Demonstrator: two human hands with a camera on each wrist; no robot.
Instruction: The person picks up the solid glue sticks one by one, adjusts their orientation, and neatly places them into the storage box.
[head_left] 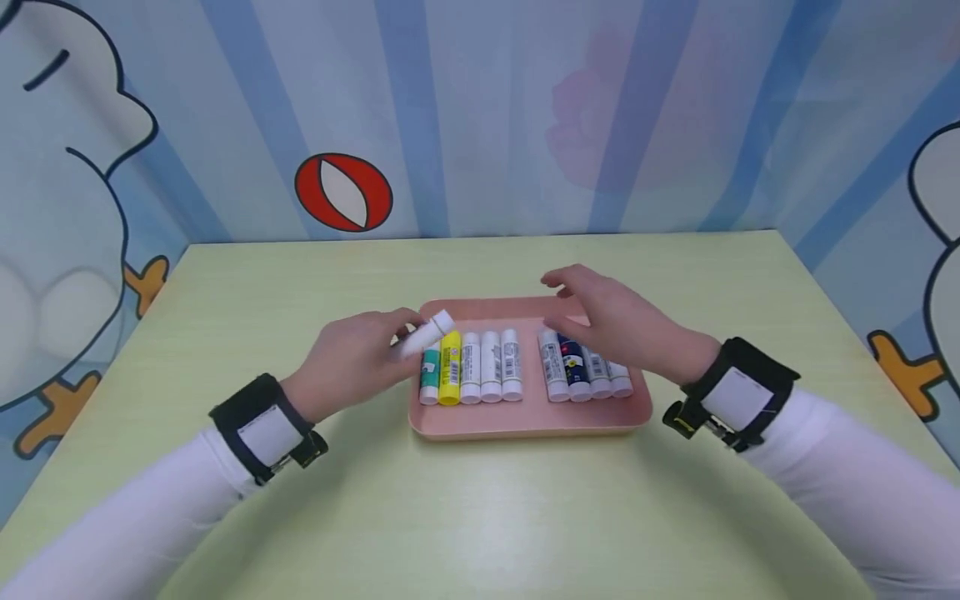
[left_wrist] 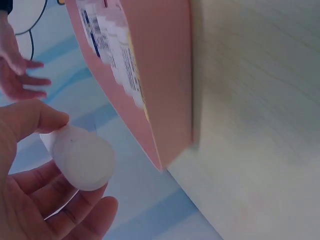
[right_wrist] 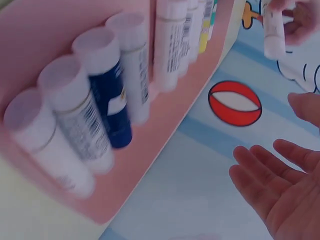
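Observation:
My left hand (head_left: 360, 354) pinches a white glue stick (head_left: 426, 335) between thumb and fingers, tilted above the left edge of a pink tray (head_left: 525, 423). In the left wrist view, one round end of that glue stick (left_wrist: 89, 162) faces the camera. My right hand (head_left: 611, 312) hovers over the tray's right side with fingers spread, holding nothing. Glue sticks lie in two groups in the tray. On the left are a green one (head_left: 430, 377), a yellow one (head_left: 450, 371) and several white ones. A navy one (head_left: 574, 367) lies among white ones on the right, partly hidden by my right hand.
The tray stands on a pale wooden table (head_left: 480, 517). Behind the table hangs a blue striped backdrop (head_left: 480, 117) with a red and white ball (head_left: 343, 192) printed on it. A gap of bare tray separates the two groups.

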